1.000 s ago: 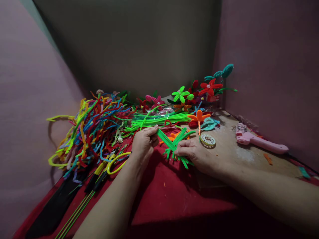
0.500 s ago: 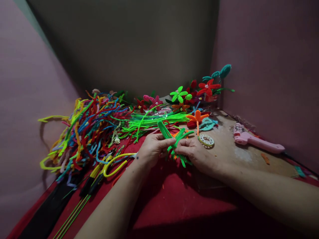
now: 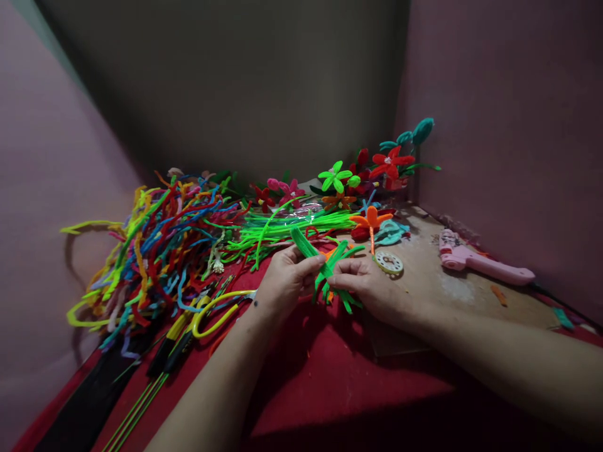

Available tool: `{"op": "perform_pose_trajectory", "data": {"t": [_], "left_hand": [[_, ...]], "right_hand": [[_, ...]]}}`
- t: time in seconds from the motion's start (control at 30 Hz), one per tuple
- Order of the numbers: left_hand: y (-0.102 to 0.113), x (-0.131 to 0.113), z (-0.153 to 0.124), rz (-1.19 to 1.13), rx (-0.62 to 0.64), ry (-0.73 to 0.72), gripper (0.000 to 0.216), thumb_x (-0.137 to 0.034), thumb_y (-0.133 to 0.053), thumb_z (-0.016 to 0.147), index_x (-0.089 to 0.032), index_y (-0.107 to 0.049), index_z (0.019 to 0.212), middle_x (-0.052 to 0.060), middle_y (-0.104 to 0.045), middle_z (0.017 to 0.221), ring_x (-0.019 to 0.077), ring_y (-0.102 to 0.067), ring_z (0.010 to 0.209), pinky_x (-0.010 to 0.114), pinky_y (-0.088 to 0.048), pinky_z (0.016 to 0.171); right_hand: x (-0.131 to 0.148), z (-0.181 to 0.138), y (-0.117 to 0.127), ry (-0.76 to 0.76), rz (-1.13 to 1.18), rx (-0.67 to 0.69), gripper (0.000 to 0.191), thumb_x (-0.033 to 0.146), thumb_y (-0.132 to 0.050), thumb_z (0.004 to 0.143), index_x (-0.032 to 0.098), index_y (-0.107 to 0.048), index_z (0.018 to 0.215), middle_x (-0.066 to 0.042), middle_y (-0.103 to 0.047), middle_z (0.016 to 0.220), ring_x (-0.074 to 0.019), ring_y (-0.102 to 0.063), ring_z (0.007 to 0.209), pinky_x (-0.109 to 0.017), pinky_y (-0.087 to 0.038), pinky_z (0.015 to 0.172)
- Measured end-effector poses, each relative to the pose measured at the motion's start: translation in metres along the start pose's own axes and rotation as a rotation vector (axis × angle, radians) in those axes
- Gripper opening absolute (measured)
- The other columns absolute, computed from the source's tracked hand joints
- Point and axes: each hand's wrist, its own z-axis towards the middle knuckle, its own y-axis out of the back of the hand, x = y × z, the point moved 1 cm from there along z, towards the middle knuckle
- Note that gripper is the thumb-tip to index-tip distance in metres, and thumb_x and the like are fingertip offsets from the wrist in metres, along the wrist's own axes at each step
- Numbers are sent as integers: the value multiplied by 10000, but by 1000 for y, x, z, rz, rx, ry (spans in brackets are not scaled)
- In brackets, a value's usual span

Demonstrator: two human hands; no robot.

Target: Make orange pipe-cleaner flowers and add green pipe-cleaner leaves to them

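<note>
Between my two hands is a bundle of bent green pipe cleaners (image 3: 335,256), with leaf-like loops standing up and short ends spreading below. My left hand (image 3: 293,276) pinches it from the left, thumb on top, beside a long flat green loop. From the right, my right hand (image 3: 360,282) grips it with thumb and forefinger. Bits of orange show behind and under the green; what they belong to is partly hidden. Just beyond my right hand stands an orange pipe-cleaner flower (image 3: 371,220), near a round patterned disc (image 3: 389,263).
A big heap of coloured pipe cleaners (image 3: 160,245) lies left, with yellow-handled scissors (image 3: 217,320) and pliers (image 3: 175,339) before it. Green stems (image 3: 296,227) and finished flowers (image 3: 335,177) sit behind. A pink glue gun (image 3: 485,260) rests right on a brown board (image 3: 443,301).
The view has shifted slightly, so everything sits a little further left. Both hands keep hold of the green pipe cleaners; my right fingers have moved slightly up along them.
</note>
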Motion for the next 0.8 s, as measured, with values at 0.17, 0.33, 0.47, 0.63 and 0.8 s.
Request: {"op": "perform_pose_trajectory", "data": {"t": [0.17, 0.33, 0.47, 0.63, 0.8], "left_hand": [[2, -2, -1, 80, 104, 45, 221, -241, -703, 633, -161, -497, 642, -86, -357, 437, 24, -260, 362, 178, -178, 371], [5, 0, 1, 4, 120, 49, 204, -295, -689, 662, -161, -538, 692, -87, -359, 448, 16, -244, 353, 177, -157, 370], [9, -1, 4, -18, 51, -13, 218, -269, -716, 640, -154, -533, 662, -93, -359, 437, 9, -245, 341, 178, -159, 365], [9, 1, 5, 17, 63, 1, 184, -240, -723, 628, -146, -568, 659, -72, -420, 465, 11, -283, 347, 175, -173, 364], [7, 2, 3, 61, 45, 21, 198, -245, -751, 580, -130, -620, 675, -46, -482, 505, 14, -332, 368, 168, -214, 370]], "right_hand": [[-5, 2, 1, 23, 37, 39, 215, 340, -576, 736, 144, -590, 649, 23, -528, 564, -81, -401, 484, -231, -286, 478], [-3, 2, 1, 25, 70, 16, 233, 314, -607, 714, 146, -564, 558, 50, -484, 491, -65, -372, 440, -221, -275, 452], [-3, 3, -1, -32, 164, 31, 232, 282, -658, 670, 137, -549, 526, 50, -490, 458, -57, -388, 415, -218, -292, 453], [-8, 8, -3, -183, 515, 170, 225, 314, -707, 610, 113, -619, 660, -49, -651, 588, -135, -577, 509, -292, -444, 574], [-9, 9, -3, -255, 546, 123, 215, 276, -730, 568, 113, -616, 649, -56, -652, 553, -134, -578, 469, -279, -448, 528]]}}
